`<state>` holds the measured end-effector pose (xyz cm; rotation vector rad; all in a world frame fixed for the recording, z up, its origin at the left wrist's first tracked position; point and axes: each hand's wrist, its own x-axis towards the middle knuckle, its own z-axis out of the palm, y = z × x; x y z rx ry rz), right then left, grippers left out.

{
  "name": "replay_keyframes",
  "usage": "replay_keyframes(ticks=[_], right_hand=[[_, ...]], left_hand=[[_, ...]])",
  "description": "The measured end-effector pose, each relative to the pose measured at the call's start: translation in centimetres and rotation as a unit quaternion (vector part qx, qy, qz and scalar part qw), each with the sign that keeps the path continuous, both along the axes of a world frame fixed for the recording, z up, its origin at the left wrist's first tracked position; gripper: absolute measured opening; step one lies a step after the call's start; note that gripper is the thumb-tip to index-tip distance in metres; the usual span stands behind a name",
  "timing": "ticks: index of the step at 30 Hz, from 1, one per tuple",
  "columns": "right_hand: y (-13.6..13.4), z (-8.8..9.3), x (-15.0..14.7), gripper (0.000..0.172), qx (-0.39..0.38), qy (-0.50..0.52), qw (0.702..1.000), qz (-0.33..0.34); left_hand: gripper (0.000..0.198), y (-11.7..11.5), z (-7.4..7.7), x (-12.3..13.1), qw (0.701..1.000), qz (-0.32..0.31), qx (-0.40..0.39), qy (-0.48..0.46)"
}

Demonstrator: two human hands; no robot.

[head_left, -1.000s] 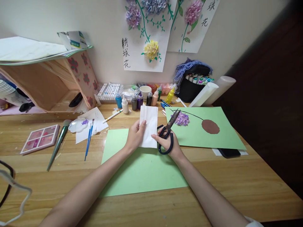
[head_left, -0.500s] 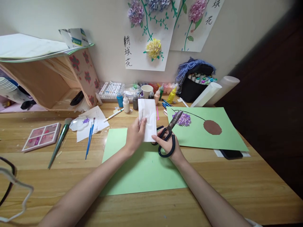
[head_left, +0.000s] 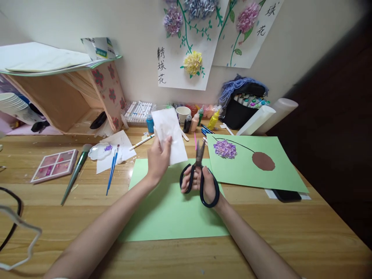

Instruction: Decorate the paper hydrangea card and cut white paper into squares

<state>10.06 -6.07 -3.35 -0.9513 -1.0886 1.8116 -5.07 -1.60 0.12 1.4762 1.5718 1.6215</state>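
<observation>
Wooden desk [head_left: 290, 228] with a plain green sheet [head_left: 174, 217]; the person's right hand [head_left: 209, 185] is hooked through black-handled scissors [head_left: 198, 162], blades slightly apart; left hand [head_left: 157, 162] pinches a white tissue [head_left: 174, 130], tilted, over the sheet's far edge

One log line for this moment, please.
left hand: holds white paper | right hand: holds scissors, blades parted | below hands: green sheet

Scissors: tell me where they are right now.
In the head view, just right of centre, the scissors are in the right hand, right of the white paper.
</observation>
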Motion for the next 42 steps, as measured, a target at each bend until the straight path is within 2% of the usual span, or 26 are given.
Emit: replay_keyframes(ticks=[2,4,7,14,19,24,30,42], right_hand=[[-0.7,-0.2,0.0,0.076,-0.008,0.015,0.995,0.098],[-1.4,-0.3,-0.1,0.082,0.012,-0.001,0.985,0.169],[-2.3,-0.3,-0.4,0.083,0.036,-0.030,0.976,0.210],[-2.2,-0.3,-1.1,0.081,0.058,-0.054,0.984,0.161],[-2.0,-0.4,-0.9,0.080,0.067,-0.061,0.982,0.163],[-2.1,-0.1,-0.8,0.077,0.075,-0.070,0.981,0.164],[-2.4,-0.6,-0.9,0.071,0.075,-0.074,0.984,0.145],[-2.7,-0.3,-1.7,0.067,0.086,-0.127,0.985,0.075]], left_hand=[[0.028,0.5,0.5,-0.8,0.999,0.031,0.017,-0.003],[0.030,0.9,0.8,-1.5,0.998,0.052,0.027,-0.006],[0.031,1.1,1.0,-1.9,0.997,0.065,0.032,-0.002],[0.027,0.4,0.3,-0.7,0.998,0.038,0.015,0.046],[0.024,0.3,0.0,-0.5,0.997,0.029,0.014,0.076],[0.022,0.4,0.0,-0.5,0.996,0.027,0.015,0.080],[0.025,0.5,-0.3,-0.5,0.997,0.024,0.003,0.075],[0.027,0.4,0.0,-0.6,0.998,0.029,0.013,0.053]])
